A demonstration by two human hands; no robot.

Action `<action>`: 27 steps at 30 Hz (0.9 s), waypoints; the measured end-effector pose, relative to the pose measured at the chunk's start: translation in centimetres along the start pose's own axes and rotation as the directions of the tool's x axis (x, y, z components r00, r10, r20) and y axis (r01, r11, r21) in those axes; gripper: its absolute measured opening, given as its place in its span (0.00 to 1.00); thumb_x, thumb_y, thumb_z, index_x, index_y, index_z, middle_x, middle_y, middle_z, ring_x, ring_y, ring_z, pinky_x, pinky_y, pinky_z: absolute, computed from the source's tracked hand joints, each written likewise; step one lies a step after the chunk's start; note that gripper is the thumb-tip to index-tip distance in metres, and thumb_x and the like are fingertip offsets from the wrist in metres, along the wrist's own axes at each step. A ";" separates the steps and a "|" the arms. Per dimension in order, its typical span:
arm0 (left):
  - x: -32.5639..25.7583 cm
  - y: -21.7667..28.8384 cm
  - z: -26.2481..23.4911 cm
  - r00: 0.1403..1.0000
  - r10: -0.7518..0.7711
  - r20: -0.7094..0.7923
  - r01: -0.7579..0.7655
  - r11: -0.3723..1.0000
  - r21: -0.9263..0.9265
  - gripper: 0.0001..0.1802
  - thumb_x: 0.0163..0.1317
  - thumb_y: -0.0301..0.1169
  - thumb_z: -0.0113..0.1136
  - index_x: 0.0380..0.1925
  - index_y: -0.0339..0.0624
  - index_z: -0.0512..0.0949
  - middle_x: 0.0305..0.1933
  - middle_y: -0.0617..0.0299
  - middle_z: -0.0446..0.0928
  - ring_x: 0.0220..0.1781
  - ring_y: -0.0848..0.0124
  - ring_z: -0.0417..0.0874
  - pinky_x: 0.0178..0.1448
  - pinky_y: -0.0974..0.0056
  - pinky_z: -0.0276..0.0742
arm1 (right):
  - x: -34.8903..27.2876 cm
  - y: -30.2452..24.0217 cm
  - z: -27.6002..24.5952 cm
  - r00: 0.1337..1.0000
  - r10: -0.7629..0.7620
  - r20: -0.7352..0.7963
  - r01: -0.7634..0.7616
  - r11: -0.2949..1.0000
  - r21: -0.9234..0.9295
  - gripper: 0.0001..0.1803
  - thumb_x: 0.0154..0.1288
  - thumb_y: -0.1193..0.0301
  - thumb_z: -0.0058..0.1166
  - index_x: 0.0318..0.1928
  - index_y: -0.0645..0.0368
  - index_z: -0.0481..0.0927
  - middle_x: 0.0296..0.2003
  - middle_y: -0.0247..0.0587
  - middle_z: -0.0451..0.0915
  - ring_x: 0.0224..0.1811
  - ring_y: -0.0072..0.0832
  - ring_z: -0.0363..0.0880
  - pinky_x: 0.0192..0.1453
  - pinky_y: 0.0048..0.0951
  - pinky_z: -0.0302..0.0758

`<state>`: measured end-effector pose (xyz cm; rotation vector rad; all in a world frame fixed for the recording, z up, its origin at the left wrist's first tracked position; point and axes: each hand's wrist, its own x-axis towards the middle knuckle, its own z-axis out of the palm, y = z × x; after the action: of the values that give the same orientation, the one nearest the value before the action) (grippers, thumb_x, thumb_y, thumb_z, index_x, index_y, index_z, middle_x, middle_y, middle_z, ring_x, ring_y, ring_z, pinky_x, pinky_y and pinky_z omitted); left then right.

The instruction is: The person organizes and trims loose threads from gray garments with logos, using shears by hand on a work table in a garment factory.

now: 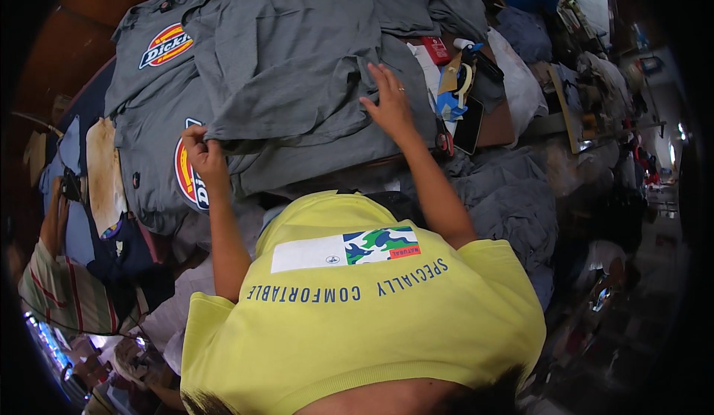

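Biggest thing in view: the worktable (497, 123), brown top, almost wholly covered w/ a spread of grey garments. On top lies a grey work shirt (297, 50), laid flat, its lower edge folded over and running left to right across the middle of the pile. Under it, to the left, more grey shirts (149, 117) of the same kind, each w/ an oval red-yellow-blue badge showing. Another heap of grey cloth (513, 199) hangs off the near right edge of the table.

Person's own torso fills the bottom of the view in a yellow t-shirt (357, 326), forearms reaching up from it.

Right of the pile, on the table: a black flat tablet-like slab (468, 126), a blue-and-white tool cluster (457, 80), red card (436, 49) just beside it. Small items, can't tell exactly what.

Left hand (199, 156): fingers curled tight, pinching the folded lower-left corner of the top grey shirt, thumb side on the fabric.

Right hand (388, 104): flat, fingers spread, palm pressing down on the shirt's right part near its edge; grips nothing. Ring on one finger.

At far left, a striped sleeve (63, 292) of another person.
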<state>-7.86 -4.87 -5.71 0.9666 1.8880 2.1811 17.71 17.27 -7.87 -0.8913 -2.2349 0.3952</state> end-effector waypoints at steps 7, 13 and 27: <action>1.3 -2.0 -6.9 0.911 0.114 -0.395 0.080 0.892 0.444 0.09 0.54 0.21 0.46 0.37 0.35 0.68 0.33 0.61 0.70 0.33 0.73 0.71 0.42 0.72 0.66 | 0.9 7.1 1.3 0.976 0.204 -0.080 -0.193 0.973 0.126 0.18 0.43 0.81 0.47 0.40 0.60 0.74 0.35 0.50 0.77 0.42 0.43 0.76 0.47 0.34 0.70; -3.1 -7.2 -11.2 0.670 -0.687 -0.282 0.464 0.684 -0.563 0.16 0.61 0.34 0.45 0.49 0.45 0.65 0.45 0.60 0.71 0.42 0.62 0.74 0.45 0.55 0.71 | -4.8 6.4 -5.0 0.877 0.476 -0.061 -0.476 0.845 -0.242 0.12 0.43 0.75 0.55 0.25 0.58 0.63 0.17 0.49 0.66 0.22 0.52 0.65 0.29 0.41 0.64; -1.2 9.9 5.8 0.710 0.281 0.646 -0.578 0.756 0.306 0.20 0.38 0.17 0.58 0.36 0.41 0.74 0.36 0.57 0.72 0.41 0.59 0.74 0.41 0.60 0.71 | 4.3 -15.9 -4.4 0.835 -0.414 0.363 0.133 0.791 0.597 0.31 0.45 0.74 0.62 0.54 0.53 0.70 0.40 0.39 0.77 0.39 0.28 0.77 0.43 0.24 0.72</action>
<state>-0.72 -2.77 3.12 2.0943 2.0461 1.2758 10.83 8.95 5.31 -0.1350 -2.4251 1.1536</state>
